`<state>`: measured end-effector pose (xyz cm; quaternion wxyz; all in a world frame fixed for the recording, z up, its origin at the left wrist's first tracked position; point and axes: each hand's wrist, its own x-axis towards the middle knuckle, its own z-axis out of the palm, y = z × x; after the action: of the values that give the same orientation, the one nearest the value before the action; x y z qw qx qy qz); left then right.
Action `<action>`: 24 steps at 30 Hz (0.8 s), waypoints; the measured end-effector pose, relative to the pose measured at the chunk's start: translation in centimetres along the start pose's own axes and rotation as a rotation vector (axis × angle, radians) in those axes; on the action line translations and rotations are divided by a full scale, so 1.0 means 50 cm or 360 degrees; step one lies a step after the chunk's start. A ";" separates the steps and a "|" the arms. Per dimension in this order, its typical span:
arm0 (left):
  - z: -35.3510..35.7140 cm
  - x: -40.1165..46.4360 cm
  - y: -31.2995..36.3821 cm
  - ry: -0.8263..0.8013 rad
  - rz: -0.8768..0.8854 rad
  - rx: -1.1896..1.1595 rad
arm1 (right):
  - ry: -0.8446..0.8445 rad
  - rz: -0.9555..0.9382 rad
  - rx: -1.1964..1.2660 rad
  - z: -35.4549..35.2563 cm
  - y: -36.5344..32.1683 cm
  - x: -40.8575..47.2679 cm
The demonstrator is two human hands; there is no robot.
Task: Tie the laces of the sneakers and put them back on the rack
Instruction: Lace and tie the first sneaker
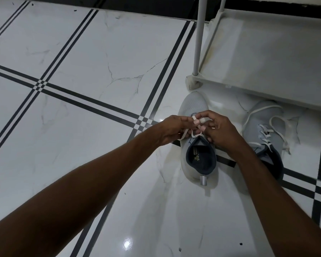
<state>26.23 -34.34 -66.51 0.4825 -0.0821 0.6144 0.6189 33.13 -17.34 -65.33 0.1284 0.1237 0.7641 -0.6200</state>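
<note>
Two light grey sneakers with dark linings stand on the tiled floor, toes pointing away from me. Over the left sneaker (193, 104) both hands meet. My left hand (171, 129) pinches one white lace (185, 134) and my right hand (218, 129) pinches the other end, with loops crossed between the fingertips above the tongue. The right sneaker (261, 138) sits beside it with its white laces (274, 125) lying loose and untied over its top and side. The white shoe rack (267, 58) stands just beyond the shoes, its bottom shelf bare.
The floor is glossy white marble tile with black double stripes (93, 104). A rack leg and foot (193, 82) stand close to the left sneaker's toe. A dark skirting runs along the back wall.
</note>
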 end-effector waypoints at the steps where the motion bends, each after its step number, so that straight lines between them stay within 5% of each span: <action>1: 0.000 0.004 -0.002 0.0034 0.0020 -0.0017 | -0.0014 0.0025 0.0020 -0.002 0.003 0.002; 6: -0.003 -0.004 -0.004 -0.0006 0.0118 0.0087 | 0.0013 0.0291 0.0306 -0.014 0.021 0.013; 9: -0.008 -0.020 0.018 0.0079 0.0410 0.0727 | 0.0055 0.0372 0.0353 -0.011 0.022 0.015; 16: 0.046 -0.014 -0.004 0.0814 0.1196 0.2043 | 0.0048 0.0411 0.0295 -0.005 0.014 0.024; 18: 0.062 -0.010 -0.016 0.0928 0.1261 0.2064 | -0.0055 0.0444 0.0295 -0.011 0.019 0.023; 24: 0.061 -0.022 -0.023 0.0761 0.0959 0.1045 | -0.0038 0.0453 0.0269 -0.008 0.019 0.018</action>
<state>29.11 -32.59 -65.85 0.1285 0.1154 0.8663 0.4687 32.60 -16.75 -66.42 0.2131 0.2336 0.6824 -0.6591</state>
